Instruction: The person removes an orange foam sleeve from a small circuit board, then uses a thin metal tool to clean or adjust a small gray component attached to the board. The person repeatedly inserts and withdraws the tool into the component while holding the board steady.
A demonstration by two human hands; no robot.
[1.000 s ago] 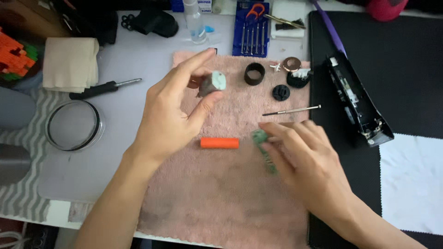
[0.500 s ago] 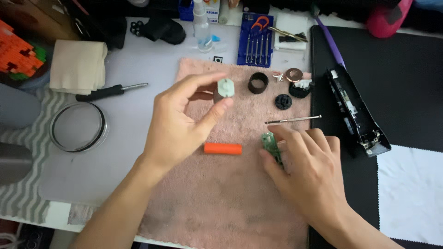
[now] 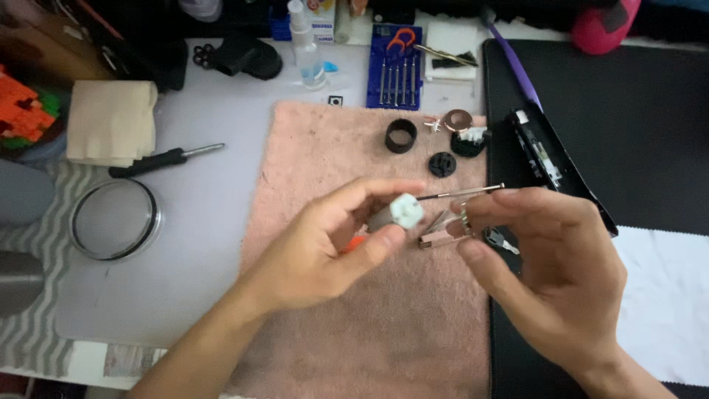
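Note:
My left hand (image 3: 329,247) pinches a small grey motor with a pale green end cap (image 3: 399,213) above the pink towel (image 3: 332,140). My right hand (image 3: 546,255) holds a small green circuit board with metal contacts (image 3: 452,226) close to the motor's right side. An orange cylinder (image 3: 354,244) peeks out from under my left fingers on the towel. A thin screwdriver (image 3: 461,193) lies on the towel just behind both hands.
On the towel's far side lie a black ring (image 3: 401,136), a black cap (image 3: 442,164) and a copper coil part (image 3: 459,121). A black device body (image 3: 554,166) rests on a black mat. A blue screwdriver set (image 3: 395,70), black-handled screwdriver (image 3: 166,159) and glass dish (image 3: 114,218) lie around.
My left hand carried the motor from the towel's far side toward me and rightward. My right hand lifted the green board off the towel and brought it up to the motor.

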